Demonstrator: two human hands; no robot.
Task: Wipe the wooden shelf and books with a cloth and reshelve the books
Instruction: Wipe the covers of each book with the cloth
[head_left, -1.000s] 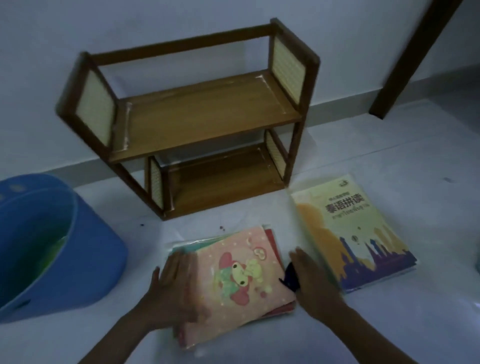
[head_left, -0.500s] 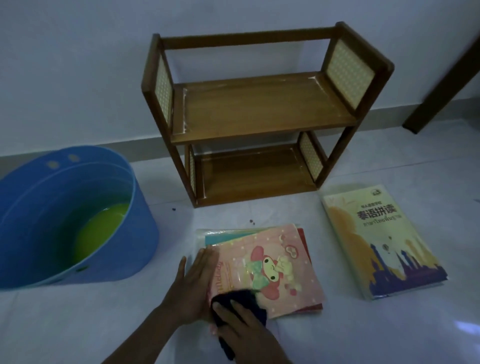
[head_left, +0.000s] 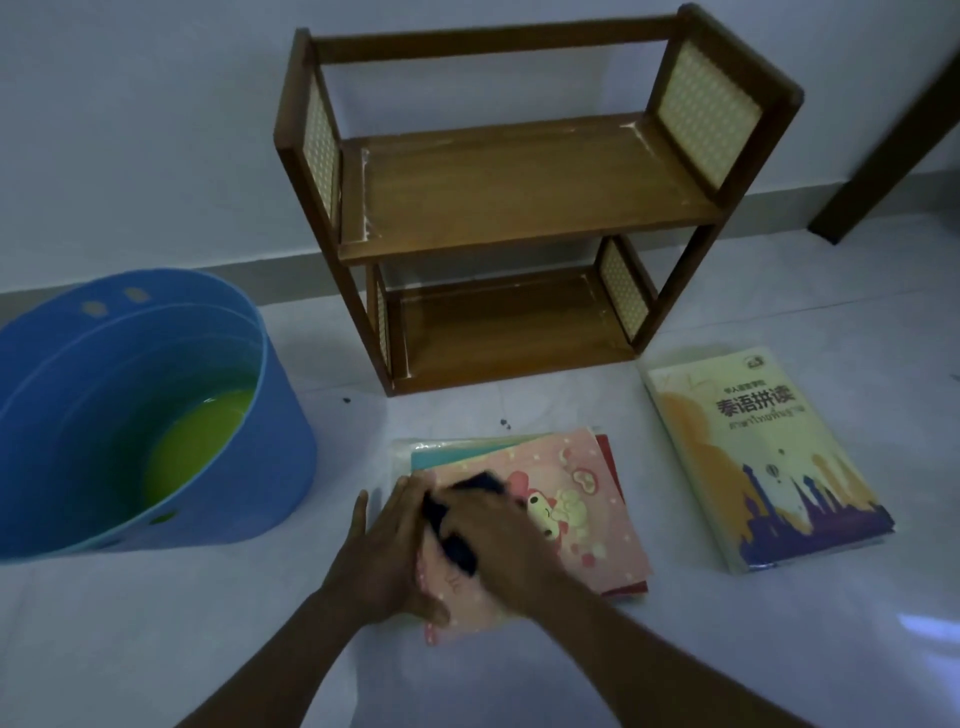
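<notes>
Right hand closed on dark cloth, pressed to pink book topping a floor stack; left hand flat, open, steadying the stack's left edge; wooden shelf stands empty behind; yellow book lies apart, right.

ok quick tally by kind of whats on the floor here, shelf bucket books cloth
wooden shelf: 1, both tiers bare
blue bucket: 1, with yellow-green liquid inside
dark cloth: 1, under the right hand
books lying alone: 1, the yellow book
book piles: 1, pink book on top, held by the left hand; how many lie beneath cannot be told
total: 5
</notes>
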